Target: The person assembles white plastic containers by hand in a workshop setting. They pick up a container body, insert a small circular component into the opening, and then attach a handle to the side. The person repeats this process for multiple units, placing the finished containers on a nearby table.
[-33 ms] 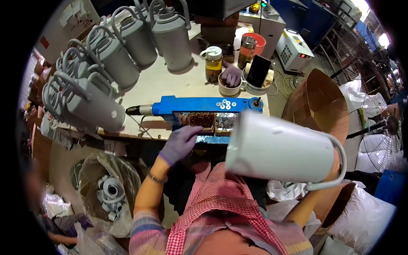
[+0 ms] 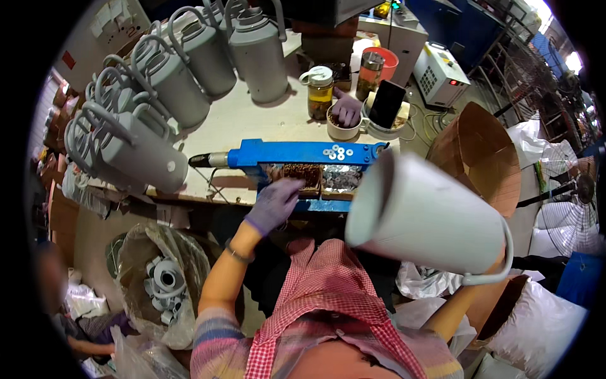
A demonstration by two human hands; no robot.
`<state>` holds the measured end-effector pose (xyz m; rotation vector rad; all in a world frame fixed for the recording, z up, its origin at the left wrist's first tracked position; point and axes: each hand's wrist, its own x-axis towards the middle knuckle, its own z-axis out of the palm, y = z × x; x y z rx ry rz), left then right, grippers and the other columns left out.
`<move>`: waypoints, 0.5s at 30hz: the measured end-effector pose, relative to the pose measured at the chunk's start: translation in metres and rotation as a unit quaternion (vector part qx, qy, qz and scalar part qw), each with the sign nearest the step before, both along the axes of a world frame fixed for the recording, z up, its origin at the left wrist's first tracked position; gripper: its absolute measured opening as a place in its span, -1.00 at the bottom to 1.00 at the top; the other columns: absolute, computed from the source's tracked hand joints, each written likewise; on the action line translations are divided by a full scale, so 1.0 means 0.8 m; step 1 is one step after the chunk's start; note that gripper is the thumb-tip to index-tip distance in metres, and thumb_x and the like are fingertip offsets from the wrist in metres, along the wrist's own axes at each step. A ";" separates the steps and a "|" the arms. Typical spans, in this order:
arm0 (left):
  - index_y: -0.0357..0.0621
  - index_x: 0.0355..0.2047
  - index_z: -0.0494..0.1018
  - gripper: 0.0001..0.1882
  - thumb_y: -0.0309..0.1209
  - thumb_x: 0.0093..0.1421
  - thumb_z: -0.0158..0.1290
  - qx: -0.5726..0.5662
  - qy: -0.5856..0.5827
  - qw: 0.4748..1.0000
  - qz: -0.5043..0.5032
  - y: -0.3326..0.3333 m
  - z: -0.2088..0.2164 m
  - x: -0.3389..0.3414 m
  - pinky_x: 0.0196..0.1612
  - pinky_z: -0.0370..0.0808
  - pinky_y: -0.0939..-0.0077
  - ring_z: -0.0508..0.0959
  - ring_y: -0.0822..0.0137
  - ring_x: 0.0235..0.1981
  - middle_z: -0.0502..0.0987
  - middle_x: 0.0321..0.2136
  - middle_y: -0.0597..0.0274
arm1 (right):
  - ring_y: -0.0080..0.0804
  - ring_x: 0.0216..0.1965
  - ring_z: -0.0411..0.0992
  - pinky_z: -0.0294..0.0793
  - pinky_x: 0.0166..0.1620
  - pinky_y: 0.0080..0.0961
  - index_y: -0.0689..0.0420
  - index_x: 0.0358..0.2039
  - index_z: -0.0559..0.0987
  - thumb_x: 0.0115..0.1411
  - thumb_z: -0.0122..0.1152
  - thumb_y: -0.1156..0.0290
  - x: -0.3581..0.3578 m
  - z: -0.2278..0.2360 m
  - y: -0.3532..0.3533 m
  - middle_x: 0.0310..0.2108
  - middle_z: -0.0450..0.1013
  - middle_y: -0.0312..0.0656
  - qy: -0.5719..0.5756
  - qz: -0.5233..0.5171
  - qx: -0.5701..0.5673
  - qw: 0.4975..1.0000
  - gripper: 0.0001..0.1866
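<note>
The jug (image 2: 435, 218) hangs aslant in front of the bench's right end, its long axis running from upper left to lower right: the wide open end points up and left, toward the blue frame (image 2: 297, 151), and the looped handle lies at the lower right. It is a smooth, pale grey cylinder with a matte look. The right hand (image 2: 501, 258) grips it at the handle end, mostly hidden, so finger spread cannot be told. The left hand (image 2: 274, 203), in a thin purple glove, has its fingers bent over small coppery parts (image 2: 303, 172), beside silvery ones (image 2: 341, 179); whether they pinch any is unclear.
</note>
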<state>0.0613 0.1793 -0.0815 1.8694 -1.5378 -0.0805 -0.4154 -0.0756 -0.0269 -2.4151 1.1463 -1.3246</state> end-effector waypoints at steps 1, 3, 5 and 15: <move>-0.17 -0.09 0.51 -0.72 -0.41 0.17 0.12 -0.008 -0.045 0.999 0.023 -0.023 -0.027 0.008 -0.08 0.51 0.19 0.56 -0.04 -0.17 0.56 -0.19 -0.06 | -0.35 -0.17 0.48 0.45 -0.07 -0.42 0.28 -0.11 0.50 0.34 -0.07 0.27 -0.012 -0.016 0.005 -0.12 0.49 -0.12 -0.092 -0.028 0.058 0.994 -0.67; -0.18 -0.25 0.52 -0.72 -0.21 0.20 0.12 0.165 -0.092 0.981 0.048 -0.060 -0.045 0.017 -0.08 0.46 0.12 0.55 -0.07 -0.19 0.54 -0.28 -0.11 | -0.35 -0.16 0.48 0.45 -0.08 -0.42 0.28 -0.11 0.50 0.34 -0.07 0.27 -0.026 -0.042 0.010 -0.12 0.49 -0.12 -0.245 -0.074 0.141 0.956 -0.67; -0.15 -0.22 0.55 -0.73 -0.22 0.20 0.11 0.234 -0.016 0.970 0.062 -0.089 -0.047 0.016 -0.08 0.47 0.14 0.57 -0.03 -0.18 0.58 -0.27 -0.07 | -0.35 -0.16 0.48 0.46 -0.08 -0.42 0.28 -0.11 0.50 0.34 -0.07 0.27 -0.042 -0.055 0.006 -0.12 0.49 -0.12 -0.277 -0.095 0.158 0.943 -0.67; -0.14 -0.21 0.57 -0.75 -0.33 0.12 0.20 0.128 -0.085 0.977 0.151 -0.059 -0.053 0.030 -0.24 0.52 0.19 0.60 0.01 -0.29 0.61 -0.33 0.01 | -0.35 -0.16 0.49 0.47 -0.08 -0.42 0.27 -0.09 0.49 0.34 -0.07 0.28 -0.063 -0.095 -0.005 -0.12 0.49 -0.12 -0.305 -0.135 0.184 0.925 -0.67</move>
